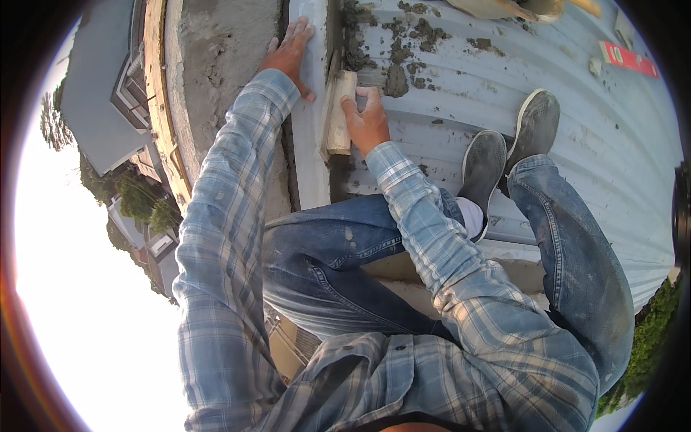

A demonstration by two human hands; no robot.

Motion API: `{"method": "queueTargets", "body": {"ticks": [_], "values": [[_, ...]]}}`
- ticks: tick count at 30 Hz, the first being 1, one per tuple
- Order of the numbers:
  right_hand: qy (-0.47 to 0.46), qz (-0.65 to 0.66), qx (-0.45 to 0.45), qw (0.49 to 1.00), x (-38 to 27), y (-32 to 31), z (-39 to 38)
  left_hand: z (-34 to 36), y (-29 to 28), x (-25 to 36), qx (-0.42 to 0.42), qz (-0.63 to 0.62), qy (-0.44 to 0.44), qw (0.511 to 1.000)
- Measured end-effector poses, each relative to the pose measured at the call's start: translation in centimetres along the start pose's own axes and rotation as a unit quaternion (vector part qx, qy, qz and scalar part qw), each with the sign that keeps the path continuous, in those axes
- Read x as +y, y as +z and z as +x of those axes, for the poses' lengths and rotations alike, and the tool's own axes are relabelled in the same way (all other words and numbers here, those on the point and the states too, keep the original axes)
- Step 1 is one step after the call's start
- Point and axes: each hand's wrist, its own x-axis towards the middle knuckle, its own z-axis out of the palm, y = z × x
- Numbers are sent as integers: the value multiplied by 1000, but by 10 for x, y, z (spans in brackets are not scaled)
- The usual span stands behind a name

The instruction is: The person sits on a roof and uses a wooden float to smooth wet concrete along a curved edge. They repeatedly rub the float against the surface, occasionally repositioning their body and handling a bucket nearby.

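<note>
While the left grip (289, 55) lies splayed, the right grip (368, 122) clasps a wooden block (340, 119).

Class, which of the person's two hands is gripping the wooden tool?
The right hand: its fingers and thumb close on the wooden tool. The left hand instead rests spread on the pale strip.

The palm of the left hand (289, 57) is hidden against the pale strip (312, 151). The wooden block's (341, 119) far face is out of sight, as are some of the right hand's (368, 124) fingers. The upper edge crops a pale object (475, 7); a dark one (680, 212) at the right rim is unidentifiable.
</note>
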Motion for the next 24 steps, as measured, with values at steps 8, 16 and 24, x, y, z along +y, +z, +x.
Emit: {"method": "queueTargets", "body": {"ticks": [8, 16, 24], "values": [[33, 8, 77, 996, 2, -65, 6, 5, 1, -3, 3, 8, 11, 1000], [-160, 181, 180, 953, -61, -116, -27, 8, 7, -14, 2, 37, 18, 999], [-126, 27, 74, 989, -19, -5, 22, 8, 3, -11, 30, 14, 30, 999]]}}
